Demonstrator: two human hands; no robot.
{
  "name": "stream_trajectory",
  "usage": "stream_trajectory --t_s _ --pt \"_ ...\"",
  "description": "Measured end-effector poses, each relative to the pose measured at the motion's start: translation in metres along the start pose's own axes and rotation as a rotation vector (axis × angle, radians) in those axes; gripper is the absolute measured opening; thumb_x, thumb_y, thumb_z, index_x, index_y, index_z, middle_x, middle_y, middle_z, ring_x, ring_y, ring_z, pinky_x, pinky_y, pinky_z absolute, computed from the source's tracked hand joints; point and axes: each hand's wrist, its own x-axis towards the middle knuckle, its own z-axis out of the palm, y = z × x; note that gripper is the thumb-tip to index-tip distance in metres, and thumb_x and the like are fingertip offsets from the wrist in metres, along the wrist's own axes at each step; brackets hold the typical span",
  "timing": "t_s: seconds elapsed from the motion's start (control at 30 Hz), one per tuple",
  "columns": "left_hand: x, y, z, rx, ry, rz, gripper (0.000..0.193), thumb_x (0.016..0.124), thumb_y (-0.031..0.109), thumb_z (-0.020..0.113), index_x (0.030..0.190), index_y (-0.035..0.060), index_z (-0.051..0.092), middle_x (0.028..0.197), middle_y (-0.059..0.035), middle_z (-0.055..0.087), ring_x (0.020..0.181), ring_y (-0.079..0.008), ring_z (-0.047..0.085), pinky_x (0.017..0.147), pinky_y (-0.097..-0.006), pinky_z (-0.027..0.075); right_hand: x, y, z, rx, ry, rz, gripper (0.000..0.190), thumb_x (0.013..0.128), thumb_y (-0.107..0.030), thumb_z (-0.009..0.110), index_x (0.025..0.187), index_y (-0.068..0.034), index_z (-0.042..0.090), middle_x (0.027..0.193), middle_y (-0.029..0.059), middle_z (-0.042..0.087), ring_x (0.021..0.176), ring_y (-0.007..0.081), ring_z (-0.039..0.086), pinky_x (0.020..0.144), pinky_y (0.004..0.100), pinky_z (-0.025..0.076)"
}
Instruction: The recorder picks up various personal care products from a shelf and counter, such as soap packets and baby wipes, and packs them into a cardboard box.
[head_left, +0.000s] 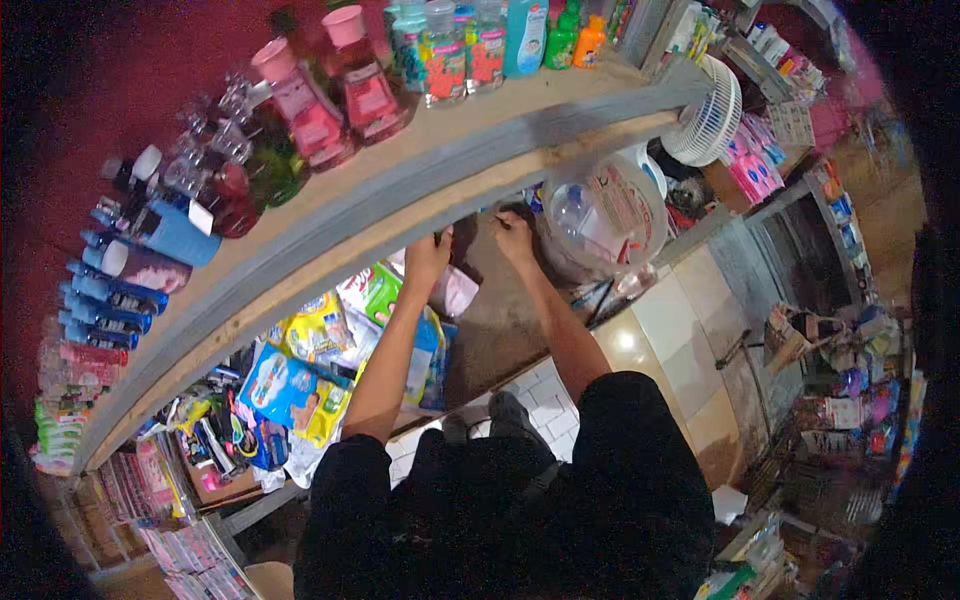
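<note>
My left hand (427, 262) reaches in beneath the front edge of a long wooden shelf (442, 191). Its thumb points up, and the shelf edge hides part of the fingers, so I cannot see whether it holds anything. A pale pink packet (456, 291) lies right beside it on the brown lower shelf board (499, 315). My right hand (514, 234) is over the same board, fingers curled in, close to a round clear plastic tub (606, 214). Whether something small is between those fingers is unclear. Left of my left forearm are a green packet (373, 294) and a yellow packet (319, 326).
Shampoo-like bottles (446, 64) and pink-capped bottles (304, 105) line the upper shelf, which overhangs my hands. A white fan (705, 112) stands at its right end. A blue diaper pack (281, 386) lies at lower left. Stacked boxes (195, 551) are at bottom left.
</note>
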Motion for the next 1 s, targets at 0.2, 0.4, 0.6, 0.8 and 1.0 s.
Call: stream_trajectory --t_s 0.2,0.4,0.6,0.8,1.0 --pt "0.036 -0.024 0.058 0.048 0.042 0.120 0.027 0.086 0.016 0.057 0.107 0.0007 0.061 0.104 -0.0228 0.063 0.099 -0.0425 0.057 0.089 -0.0469 0.045 0.071 0.043 0.011 -0.051 0.297 -0.207 0.039 0.079 -0.022 0.066 0.113 -0.004 0.059 0.108 0.0161 0.064 0.101 0.0320 0.059 0.089 0.0388 0.046" --pt "0.034 -0.043 0.054 0.095 0.044 0.038 0.026 0.085 0.015 0.057 0.107 0.0008 0.061 0.105 -0.0223 0.063 0.100 -0.0426 0.057 0.090 -0.0466 0.045 0.089 0.015 0.039 -0.001 0.239 -0.248 0.034 0.080 -0.019 0.064 0.110 -0.003 0.060 0.108 0.0173 0.063 0.102 0.0337 0.058 0.091 0.0400 0.044" --pt "0.027 -0.044 0.057 0.079 0.019 -0.006 0.026 0.085 0.014 0.058 0.107 0.0009 0.061 0.105 -0.0218 0.063 0.100 -0.0427 0.056 0.091 -0.0463 0.044 0.097 0.011 0.026 -0.002 0.248 -0.280 0.029 0.081 -0.014 0.062 0.107 -0.001 0.061 0.107 0.0186 0.062 0.104 0.0357 0.056 0.093 0.0414 0.042" --pt "0.014 -0.029 0.052 0.051 0.007 -0.032 0.026 0.084 0.013 0.058 0.107 0.0010 0.061 0.105 -0.0212 0.063 0.101 -0.0428 0.056 0.091 -0.0459 0.043 0.036 -0.005 0.011 -0.007 0.274 -0.325 0.025 0.082 -0.010 0.060 0.104 0.001 0.061 0.107 0.0200 0.061 0.106 0.0377 0.054 0.095 0.0428 0.040" --pt "0.005 0.000 0.028 0.093 -0.037 -0.011 0.025 0.081 0.010 0.057 0.104 0.0017 0.062 0.104 -0.0177 0.064 0.101 -0.0403 0.057 0.091 -0.0446 0.043 0.001 -0.053 -0.018 0.118 0.323 -0.157 0.020 0.086 -0.008 0.058 0.101 0.005 0.060 0.096 0.0226 0.059 0.093 0.0421 0.053 0.084 0.0453 0.041"
